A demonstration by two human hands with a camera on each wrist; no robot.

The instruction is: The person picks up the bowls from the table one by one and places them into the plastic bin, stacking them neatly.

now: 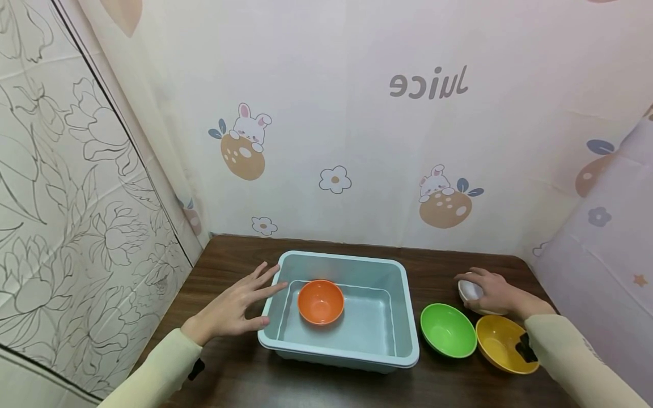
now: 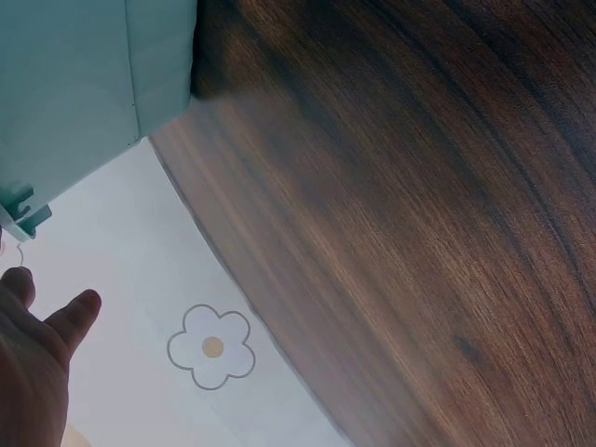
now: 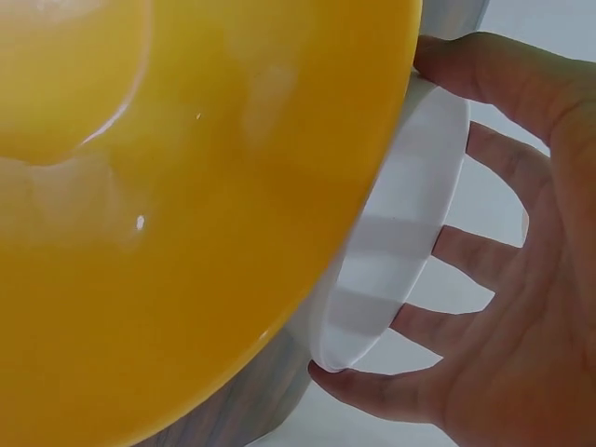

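Note:
My right hand (image 1: 487, 292) reaches over a white bowl (image 1: 470, 290) at the right of the table. In the right wrist view its thumb and fingers are spread round the rim of that white bowl (image 3: 400, 223), gripping it from above. Part of the bowl is covered by the hand. My left hand (image 1: 237, 306) is held with fingers spread at the left rim of a light blue-grey plastic tub (image 1: 352, 360), holding nothing. Inside the tub, toward its left side, sits an orange bowl (image 1: 321, 302).
A green bowl (image 1: 449, 330) stands right of the tub. Beside it a yellow bowl (image 1: 502, 343) lies partly under my right wrist. The dark wooden table (image 1: 224, 255) ends at a printed curtain (image 1: 331, 113) behind, with another patterned sheet (image 1: 76, 198) at the left.

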